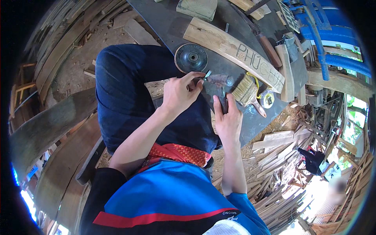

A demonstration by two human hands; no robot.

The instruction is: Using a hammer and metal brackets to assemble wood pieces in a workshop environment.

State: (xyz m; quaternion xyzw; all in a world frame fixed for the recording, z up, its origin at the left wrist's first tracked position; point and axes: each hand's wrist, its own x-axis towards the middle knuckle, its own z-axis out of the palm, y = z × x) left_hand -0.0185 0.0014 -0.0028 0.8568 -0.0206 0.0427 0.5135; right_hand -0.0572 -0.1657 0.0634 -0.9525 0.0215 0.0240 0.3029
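My right hand (228,121) is closed round the handle of a hammer (220,80), whose metal head lies just past the left fingertips. My left hand (179,94) is closed in a pinch, thumb against index finger. A small shiny metal piece (208,73) shows at those fingertips; its kind is too small to make out. Just beyond the left hand, a round black disc (186,62) with a centre hole lies on the dark tabletop (250,124). A wide paintbrush (246,91) and a round tape-like roll (267,99) lie to the right of the hammer.
A long curved wooden piece (219,41) with drawn letters crosses the table behind the hammer. Farther back lie a wooden-handled tool (269,51) and a wood block (197,8). Planks (278,150) cover the ground at right; large boards (58,117) stand at left. A person (313,160) is at far right.
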